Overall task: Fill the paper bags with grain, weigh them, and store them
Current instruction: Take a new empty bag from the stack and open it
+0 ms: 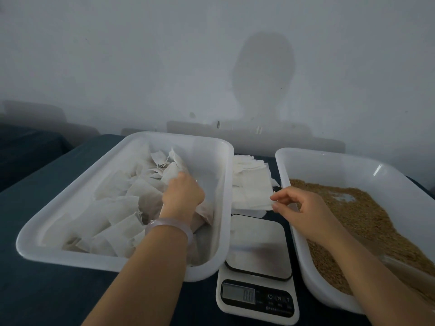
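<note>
My left hand reaches into the left white tray and grips a filled white paper bag above a heap of several filled bags. My right hand pinches the corner of an empty paper bag on top of the stack of empty bags between the trays. A digital kitchen scale stands in front of that stack with a bare platform. The right white tray holds brown grain.
Both trays and the scale rest on a dark blue cloth-covered table. A pale wall rises close behind the table. A translucent scoop-like piece lies in the grain near the right tray's front corner.
</note>
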Motion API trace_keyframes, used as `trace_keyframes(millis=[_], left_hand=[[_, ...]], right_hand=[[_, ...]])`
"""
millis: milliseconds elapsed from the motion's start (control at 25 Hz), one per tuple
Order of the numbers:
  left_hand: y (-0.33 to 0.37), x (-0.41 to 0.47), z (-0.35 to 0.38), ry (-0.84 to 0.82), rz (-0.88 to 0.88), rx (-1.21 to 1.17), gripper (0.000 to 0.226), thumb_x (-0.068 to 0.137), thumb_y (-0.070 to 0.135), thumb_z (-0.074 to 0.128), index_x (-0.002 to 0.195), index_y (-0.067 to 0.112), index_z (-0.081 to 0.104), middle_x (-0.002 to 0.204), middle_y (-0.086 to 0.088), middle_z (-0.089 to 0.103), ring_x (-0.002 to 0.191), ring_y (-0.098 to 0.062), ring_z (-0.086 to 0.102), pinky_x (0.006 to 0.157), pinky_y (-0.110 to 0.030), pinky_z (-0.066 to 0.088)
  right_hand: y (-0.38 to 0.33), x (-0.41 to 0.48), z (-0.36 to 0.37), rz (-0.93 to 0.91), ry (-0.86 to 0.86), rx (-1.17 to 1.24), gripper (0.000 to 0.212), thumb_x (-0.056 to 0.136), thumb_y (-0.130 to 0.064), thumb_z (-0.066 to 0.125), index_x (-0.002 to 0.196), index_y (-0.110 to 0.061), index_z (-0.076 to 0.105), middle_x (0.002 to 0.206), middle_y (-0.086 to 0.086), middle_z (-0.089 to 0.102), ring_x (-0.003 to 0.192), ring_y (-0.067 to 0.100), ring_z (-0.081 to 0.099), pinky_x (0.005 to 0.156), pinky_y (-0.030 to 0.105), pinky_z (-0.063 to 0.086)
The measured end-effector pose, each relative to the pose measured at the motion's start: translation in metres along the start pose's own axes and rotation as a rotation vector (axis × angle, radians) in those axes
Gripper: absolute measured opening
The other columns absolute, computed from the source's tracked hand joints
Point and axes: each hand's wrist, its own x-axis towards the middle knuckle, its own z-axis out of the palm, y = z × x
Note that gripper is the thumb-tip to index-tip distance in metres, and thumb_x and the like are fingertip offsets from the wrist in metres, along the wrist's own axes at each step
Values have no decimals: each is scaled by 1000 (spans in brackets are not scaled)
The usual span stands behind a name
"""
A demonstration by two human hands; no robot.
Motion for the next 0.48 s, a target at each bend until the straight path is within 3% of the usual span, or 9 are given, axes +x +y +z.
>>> trace_keyframes(millis=[80,120,280,360,480], left_hand=[[7,1,-1,150,141,-53,30,87,15,52,116,7,46,118,-14,51,113,-33,49,86,-37,40],[11,2,0,147,230,-106,25,88,20,54,110,11,49,112,-11,55,107,-32,52,83,-35,41],[24,-1,16,-72,426,-126,25,91,41,52,93,16,46,93,-6,63,89,-27,58,73,-33,43],[23,0,22,-63,438,-152,28,91,42,52,94,15,45,88,-6,63,83,-26,58,70,-34,44],[20,1,25,-37,471,-153,27,94,41,47,95,14,43,79,-6,61,76,-27,59,70,-37,47]], right_hand=[[-6,-1,-1,1,-34,-73,11,89,-26,62,98,-33,65,84,-19,65,81,-11,58,75,13,45],[-9,1,-1,-1,-74,-171,13,90,-29,61,102,-31,65,85,-19,64,79,-8,59,77,17,48],[-29,34,16,-18,-343,-702,28,95,-34,47,113,-16,59,107,3,65,97,21,59,82,31,45],[-37,64,34,81,-433,-657,29,96,-25,43,117,-9,54,118,11,59,105,27,55,80,32,42],[-26,106,61,286,-410,-653,29,94,-10,44,121,-3,52,123,15,55,110,30,53,88,33,43]])
